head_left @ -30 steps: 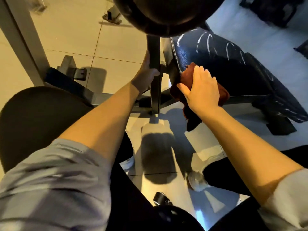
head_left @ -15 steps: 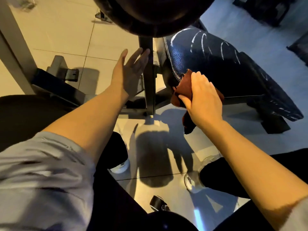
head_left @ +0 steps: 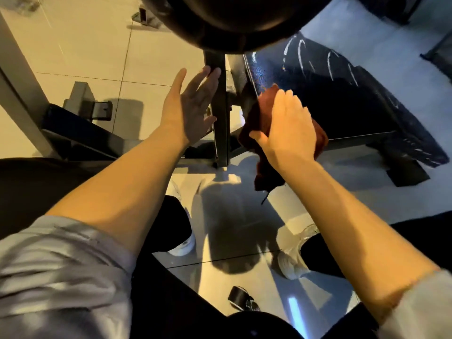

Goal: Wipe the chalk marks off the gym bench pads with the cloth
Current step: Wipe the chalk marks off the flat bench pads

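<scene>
The right hand [head_left: 286,128] is pressing a rust-red cloth [head_left: 264,165] against the near end of the black bench pad [head_left: 362,111], its fingers curling over the bunched fabric and its thumb lying along the cloth's near edge, while a loose tail of cloth is hanging below the pad's edge. The left hand [head_left: 193,106] is holding nothing: its fingers are standing straight and spread, the fingertips just reaching the dark steel upright [head_left: 220,113] immediately left of the pad.

Judging by the pad's surface, the job is barely under way. The stretch of pad right beside the cloth is looking dark and glossy, with no chalk showing there, but several curved white chalk marks [head_left: 330,62] are remaining on the pad's far part, well beyond the cloth, and fainter pale streaks [head_left: 413,145] are showing along its right-hand side. A rounded dark pad [head_left: 232,20] is hanging above the upright; no chalk is showing on it, though it is largely in shadow.
</scene>
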Demonstrator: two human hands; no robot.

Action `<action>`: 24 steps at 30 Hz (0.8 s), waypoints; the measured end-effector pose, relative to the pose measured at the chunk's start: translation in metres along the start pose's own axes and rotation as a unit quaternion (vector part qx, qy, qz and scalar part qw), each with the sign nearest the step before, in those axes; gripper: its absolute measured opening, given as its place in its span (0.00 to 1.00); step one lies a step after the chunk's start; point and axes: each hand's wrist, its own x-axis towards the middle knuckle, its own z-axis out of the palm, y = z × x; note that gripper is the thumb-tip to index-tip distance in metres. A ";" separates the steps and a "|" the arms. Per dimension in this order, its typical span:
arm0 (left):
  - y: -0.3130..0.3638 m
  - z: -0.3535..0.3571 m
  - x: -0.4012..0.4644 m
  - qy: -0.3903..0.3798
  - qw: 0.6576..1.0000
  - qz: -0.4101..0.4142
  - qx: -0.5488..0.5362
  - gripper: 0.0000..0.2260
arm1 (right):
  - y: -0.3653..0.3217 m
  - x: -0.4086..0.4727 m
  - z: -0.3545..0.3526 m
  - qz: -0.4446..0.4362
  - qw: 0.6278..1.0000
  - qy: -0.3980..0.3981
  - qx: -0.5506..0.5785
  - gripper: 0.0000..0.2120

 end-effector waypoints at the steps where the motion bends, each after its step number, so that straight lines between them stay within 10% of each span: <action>1: 0.000 0.003 0.000 0.018 1.000 -0.011 -0.014 0.34 | 0.004 -0.006 0.001 -0.003 1.000 0.007 -0.014 0.44; 11: 0.018 -0.043 -0.002 0.222 0.936 -0.095 -0.257 0.22 | -0.042 0.091 0.006 0.113 0.982 -0.092 0.119 0.30; 20: 0.037 -0.078 0.032 0.139 0.901 -0.136 -0.389 0.21 | 0.049 0.062 -0.003 0.039 0.977 -0.139 0.154 0.44; 24: 0.042 -0.070 0.035 0.137 0.894 -0.153 -0.398 0.18 | 0.074 0.016 -0.004 0.005 0.981 -0.039 0.187 0.40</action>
